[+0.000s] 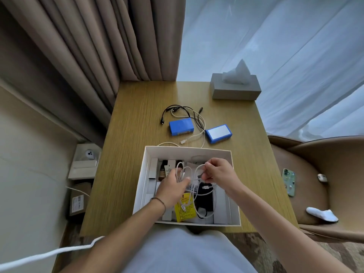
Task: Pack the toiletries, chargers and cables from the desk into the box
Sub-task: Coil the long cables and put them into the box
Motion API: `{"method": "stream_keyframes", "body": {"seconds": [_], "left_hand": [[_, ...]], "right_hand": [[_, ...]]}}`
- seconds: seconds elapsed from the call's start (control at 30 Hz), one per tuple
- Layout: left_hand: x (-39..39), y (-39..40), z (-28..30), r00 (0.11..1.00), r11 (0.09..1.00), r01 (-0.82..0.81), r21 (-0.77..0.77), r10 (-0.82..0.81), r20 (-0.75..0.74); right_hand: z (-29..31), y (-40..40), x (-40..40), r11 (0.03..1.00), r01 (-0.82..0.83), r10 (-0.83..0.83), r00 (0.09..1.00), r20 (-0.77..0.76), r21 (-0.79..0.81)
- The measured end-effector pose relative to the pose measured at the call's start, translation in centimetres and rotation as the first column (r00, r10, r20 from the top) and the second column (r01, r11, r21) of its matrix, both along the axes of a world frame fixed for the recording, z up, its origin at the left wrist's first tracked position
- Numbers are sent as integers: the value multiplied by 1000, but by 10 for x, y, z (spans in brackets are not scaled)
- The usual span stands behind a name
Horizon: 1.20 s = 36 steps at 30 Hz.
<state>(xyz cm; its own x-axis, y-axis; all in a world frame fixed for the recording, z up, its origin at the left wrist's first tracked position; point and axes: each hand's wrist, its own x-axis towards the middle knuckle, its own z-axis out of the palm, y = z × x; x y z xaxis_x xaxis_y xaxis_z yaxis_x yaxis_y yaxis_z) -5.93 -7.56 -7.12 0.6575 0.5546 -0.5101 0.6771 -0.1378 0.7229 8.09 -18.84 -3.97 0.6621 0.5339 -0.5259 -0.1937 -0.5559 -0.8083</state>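
Cables (185,117) behind box (187,150)

both my forearms are bare, no sleeves reaching into view. on my left wrist sits a thin dark bracelet (158,200), a single narrow band. below, i wear a plain pale grey top (177,253), smooth and unmarked, filling the bottom of the view.

Grey tissue box (235,88), white tissue upright, on the surface's far right corner, well beyond the hands. Phone in green case (289,182) and white sock (323,214) on the tan chair (334,174) right of the hands. Brown curtain (94,46) far left; cardboard parcel (78,200) on floor, left.
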Motion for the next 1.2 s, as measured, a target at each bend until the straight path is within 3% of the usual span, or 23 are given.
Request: {"method": "stream_keyframes", "body": {"seconds": [0.1, 0.17, 0.3, 0.37, 0.5, 0.7, 0.9, 1.1, 1.2], "left_hand": [[-14, 12, 4, 999, 996, 35, 83, -31, -44], [-22, 19, 6, 996, 990, 52, 132, -42, -80], [-32, 32, 9, 988, 961, 100, 257, -65, -139], [-34, 35, 10, 988, 943, 117, 312, -78, -134], [-38, 39, 19, 996, 912, 84, 402, -65, -61], [-33, 36, 43, 986, 783, 34, 622, -129, 109], [4, 40, 64, 958, 766, 9, 643, -191, 214], [58, 59, 73, 960, 774, 50, 631, -212, 185], [80, 73, 68, 968, 795, 116, 595, -224, 111]], "right_hand": [[-10, 0, -5, 999, -37, 39, 998, 50, -30], [-17, 1, -7, 988, -110, 131, 971, 200, -111], [-25, 1, -8, 923, -184, 350, 769, 535, -339], [-25, 1, -8, 887, -210, 430, 702, 568, -412], [-25, 1, -7, 827, -242, 525, 655, 543, -507], [-4, 7, 2, 879, -263, 464, 665, 585, -398], [26, 22, 36, 933, -251, 359, 695, 624, -257], [28, 43, 90, 961, -197, 274, 761, 588, -193], [17, 60, 120, 944, -263, 330, 784, 525, -200]]}}
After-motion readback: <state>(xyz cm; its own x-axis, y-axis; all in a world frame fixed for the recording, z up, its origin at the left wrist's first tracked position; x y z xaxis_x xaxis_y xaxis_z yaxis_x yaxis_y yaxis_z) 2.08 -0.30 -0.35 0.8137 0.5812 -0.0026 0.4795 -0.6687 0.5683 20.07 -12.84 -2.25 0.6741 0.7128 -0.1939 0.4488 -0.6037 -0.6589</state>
